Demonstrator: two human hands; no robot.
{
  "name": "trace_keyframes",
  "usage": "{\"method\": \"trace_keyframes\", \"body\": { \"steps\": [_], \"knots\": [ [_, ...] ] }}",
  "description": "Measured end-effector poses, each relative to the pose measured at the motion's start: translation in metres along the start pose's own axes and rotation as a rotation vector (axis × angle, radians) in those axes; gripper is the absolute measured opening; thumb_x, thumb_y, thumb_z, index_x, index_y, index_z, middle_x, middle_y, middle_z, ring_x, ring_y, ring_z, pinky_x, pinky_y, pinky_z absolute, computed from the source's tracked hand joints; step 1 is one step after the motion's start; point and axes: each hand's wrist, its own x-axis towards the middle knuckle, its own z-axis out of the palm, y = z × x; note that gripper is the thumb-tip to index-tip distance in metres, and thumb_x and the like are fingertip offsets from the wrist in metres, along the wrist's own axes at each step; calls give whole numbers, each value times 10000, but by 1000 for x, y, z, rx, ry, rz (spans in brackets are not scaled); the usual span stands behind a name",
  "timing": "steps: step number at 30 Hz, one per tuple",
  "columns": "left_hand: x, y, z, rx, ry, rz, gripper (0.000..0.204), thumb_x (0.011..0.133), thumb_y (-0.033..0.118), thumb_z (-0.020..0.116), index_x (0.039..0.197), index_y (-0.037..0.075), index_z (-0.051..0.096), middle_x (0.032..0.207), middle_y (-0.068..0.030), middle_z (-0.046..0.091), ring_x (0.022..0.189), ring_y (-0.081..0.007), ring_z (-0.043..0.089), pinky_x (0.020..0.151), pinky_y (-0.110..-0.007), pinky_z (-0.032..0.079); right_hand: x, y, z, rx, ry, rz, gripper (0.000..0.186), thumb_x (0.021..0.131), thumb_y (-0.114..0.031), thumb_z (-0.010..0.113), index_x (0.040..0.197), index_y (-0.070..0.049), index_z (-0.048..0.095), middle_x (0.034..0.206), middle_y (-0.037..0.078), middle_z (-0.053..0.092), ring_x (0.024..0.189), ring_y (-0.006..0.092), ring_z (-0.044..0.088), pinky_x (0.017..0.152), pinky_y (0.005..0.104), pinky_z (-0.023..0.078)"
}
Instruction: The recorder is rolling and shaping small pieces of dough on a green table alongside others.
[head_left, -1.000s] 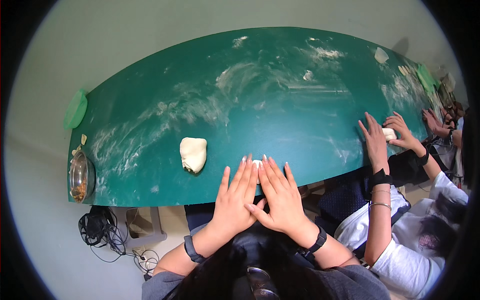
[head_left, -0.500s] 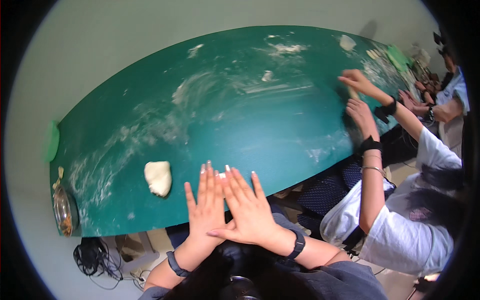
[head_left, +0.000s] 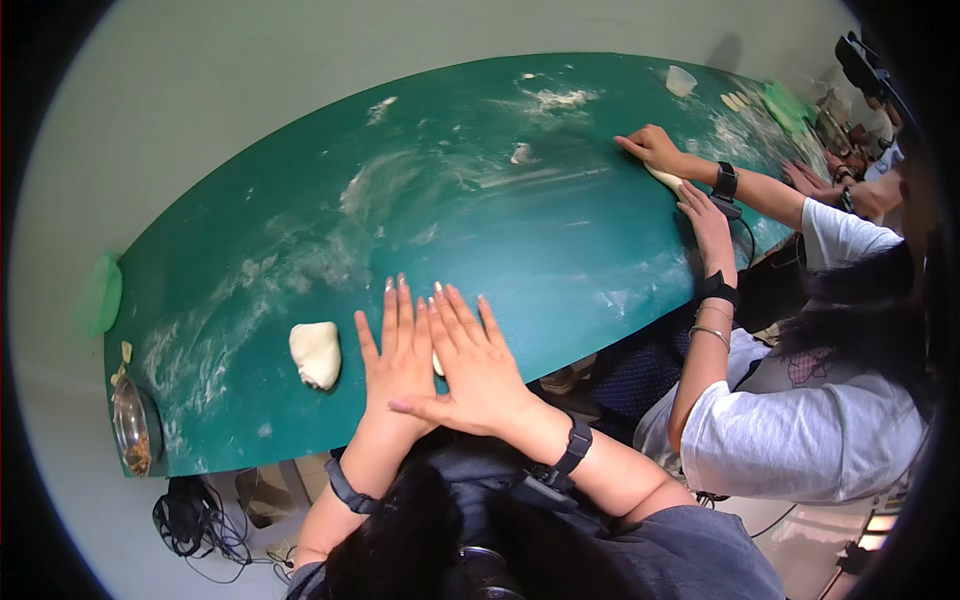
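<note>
My left hand (head_left: 398, 365) and my right hand (head_left: 478, 375) lie flat side by side on the green table, fingers stretched out, the right thumb crossing over the base of the left hand. Between and partly beneath them is a small pale piece of dough (head_left: 437, 364), mostly hidden. A larger white lump of dough (head_left: 314, 352) rests on the table just left of my left hand, not touched by it.
The flour-dusted table (head_left: 255, 330) has a steel bowl of filling (head_left: 137, 428) and green container (head_left: 103, 295) at left. A co-worker's hands (head_left: 705, 225) press a dough strip (head_left: 662, 178) at right. Other people (head_left: 880, 190), a cup (head_left: 681, 82) and cables (head_left: 195, 525) show.
My hands have slid forward, away from me, over the small dough piece. The co-worker's hands have moved farther across the table with their dough strip. The camera view has also shifted.
</note>
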Motion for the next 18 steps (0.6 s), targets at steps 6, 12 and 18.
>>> {"method": "trace_keyframes", "body": {
  "steps": [6, 12, 18],
  "knots": [
    [-23, 0, -25, -227, -62, 32, 1014, 834, 561, 648, 1583, -8, 271, 1683, -246, 121, 1581, -372, 63, 1205, -662, -21, -26, -4, -1, 49, 23, -40, 1036, 901, -684, 559, 1507, 127, 338, 1589, 316, 311, 1542, 400, 209, 1224, 624, 31],
    [-63, 14, -21, -355, -8, -6, 930, 875, 485, 641, 1579, -4, 280, 1668, -243, 195, 1567, -364, 164, 1216, -641, 28, -56, -21, -5, -11, -34, -58, 963, 935, -637, 521, 1532, 93, 323, 1595, 279, 334, 1538, 370, 245, 1218, 629, 32],
    [-74, 26, -14, -381, -10, -7, 895, 880, 440, 654, 1575, 0, 301, 1660, -226, 237, 1560, -323, 217, 1230, -606, 61, -63, -25, -8, -58, -49, -24, 969, 923, -660, 526, 1525, 80, 356, 1591, 272, 348, 1528, 368, 274, 1223, 615, 48]
  ]
}}
